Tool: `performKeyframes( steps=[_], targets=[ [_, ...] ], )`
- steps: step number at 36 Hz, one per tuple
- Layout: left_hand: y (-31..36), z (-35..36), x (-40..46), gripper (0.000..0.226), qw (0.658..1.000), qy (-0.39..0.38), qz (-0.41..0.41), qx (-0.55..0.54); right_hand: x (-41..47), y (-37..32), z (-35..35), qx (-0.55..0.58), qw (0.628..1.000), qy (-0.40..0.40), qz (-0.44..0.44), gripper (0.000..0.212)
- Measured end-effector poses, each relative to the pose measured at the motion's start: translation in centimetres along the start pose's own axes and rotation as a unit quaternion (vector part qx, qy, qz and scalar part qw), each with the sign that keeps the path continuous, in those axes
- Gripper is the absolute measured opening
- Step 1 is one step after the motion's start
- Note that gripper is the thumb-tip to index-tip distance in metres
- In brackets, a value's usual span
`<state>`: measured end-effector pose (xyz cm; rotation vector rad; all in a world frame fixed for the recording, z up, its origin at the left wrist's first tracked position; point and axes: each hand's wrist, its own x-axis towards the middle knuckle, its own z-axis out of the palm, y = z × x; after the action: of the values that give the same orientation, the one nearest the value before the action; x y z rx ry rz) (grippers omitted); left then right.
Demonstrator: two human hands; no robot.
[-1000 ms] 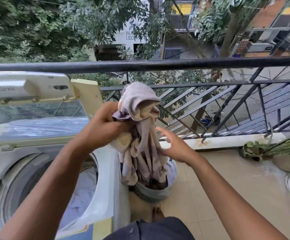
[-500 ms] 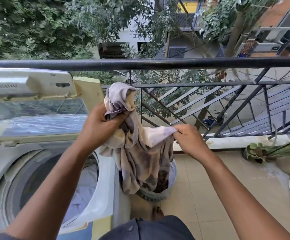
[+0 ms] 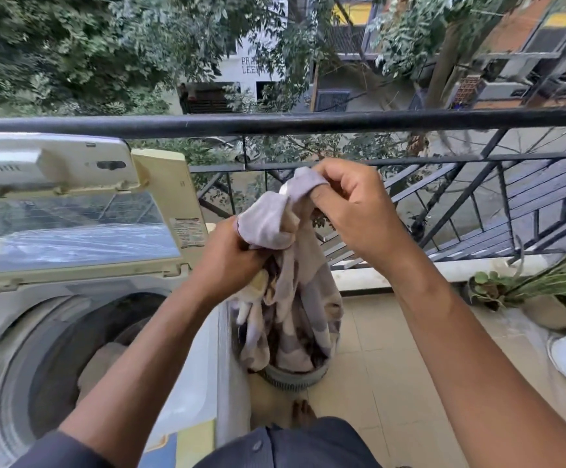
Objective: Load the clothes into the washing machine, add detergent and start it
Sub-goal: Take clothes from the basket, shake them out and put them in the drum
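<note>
Head view: laundry basket [image 3: 293, 381] mostly hidden behind limp patterned garment [image 3: 288, 319], gripped by left hand [image 3: 231, 261] and right hand [image 3: 355, 211].

Both hands hold a pale patterned cloth [image 3: 288, 298] above a basket [image 3: 295, 380] on the balcony floor [image 3: 382, 359]. The left hand [image 3: 231, 255] grips its bunched middle; the right hand [image 3: 352, 204] pinches its top edge. The washing machine [image 3: 72, 332] stands beside the basket, lid [image 3: 72, 204] raised, near the railing [image 3: 308, 119].
</note>
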<state>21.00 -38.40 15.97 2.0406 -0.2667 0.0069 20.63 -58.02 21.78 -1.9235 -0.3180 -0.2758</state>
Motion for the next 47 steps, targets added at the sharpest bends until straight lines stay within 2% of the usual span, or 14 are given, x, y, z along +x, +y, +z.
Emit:
performKeyframes(
  steps=[2, 3, 9, 14, 17, 18, 20, 25, 29, 34, 37, 41, 44, 47],
  targets=[
    [-0.1, -0.3, -0.2, 0.010, 1.000, 0.005, -0.012, -0.001, -1.0, 1.0, -0.5, 0.009, 1.000, -0.017, 0.021, 0.005],
    [-0.1, -0.4, -0.3, 0.013, 1.000, 0.009, -0.019, -0.012, -1.6, 1.8, -0.8, 0.005, 0.999, -0.025, 0.034, 0.009],
    [1.7, -2.3, -0.3, 0.028, 0.991, 0.049, -0.008, -0.122, -4.7, 9.3, 0.1, -0.068, 0.983, -0.099, 0.136, 0.066],
    [3.7, -3.6, 0.1, 0.008, 0.982, 0.047, 0.025, -0.180, -6.7, 14.9, 3.0, -0.150, 0.938, -0.173, 0.261, 0.042],
    [4.1, -4.2, 0.1, 0.011, 0.974, 0.036, 0.042, -0.220, -7.8, 17.8, 4.5, -0.203, 0.916, -0.201, 0.283, 0.049],
    [4.2, -4.4, 0.0, 0.012, 0.972, 0.025, 0.047, -0.229, -8.1, 18.4, 4.8, -0.217, 0.908, -0.205, 0.293, 0.041],
    [4.2, -4.8, -0.1, 0.014, 0.970, 0.019, 0.048, -0.236, -8.4, 19.3, 5.0, -0.251, 0.893, -0.207, 0.312, 0.022],
    [3.4, -4.8, -0.3, 0.010, 0.976, 0.067, 0.003, -0.206, -8.7, 21.0, 3.6, -0.304, 0.870, -0.158, 0.355, 0.021],
    [1.9, -4.4, 0.0, 0.013, 0.989, 0.098, -0.040, -0.102, -7.6, 19.7, 1.7, -0.304, 0.882, -0.139, 0.334, 0.013],
    [-0.2, -3.4, 0.0, 0.013, 0.995, 0.075, -0.066, -0.011, -4.4, 14.1, -0.3, -0.268, 0.932, -0.049, 0.241, 0.020],
    [-0.4, -2.7, -0.1, 0.032, 0.998, 0.002, -0.055, 0.015, -2.3, 9.4, -0.6, -0.212, 0.964, -0.008, 0.159, 0.026],
    [0.4, -1.1, -0.4, 0.071, 0.996, -0.073, -0.011, 0.053, -0.5, 4.6, 0.7, -0.144, 0.987, 0.000, 0.067, 0.021],
    [0.8, 0.0, -0.6, 0.056, 0.999, -0.017, -0.022, 0.045, 0.0, 2.6, 2.0, -0.116, 0.993, -0.002, 0.016, 0.038],
    [0.9, -0.1, -0.3, 0.036, 0.997, 0.027, -0.019, 0.064, -0.3, 2.3, 2.2, -0.086, 0.996, 0.009, 0.012, 0.029]
  ],
)
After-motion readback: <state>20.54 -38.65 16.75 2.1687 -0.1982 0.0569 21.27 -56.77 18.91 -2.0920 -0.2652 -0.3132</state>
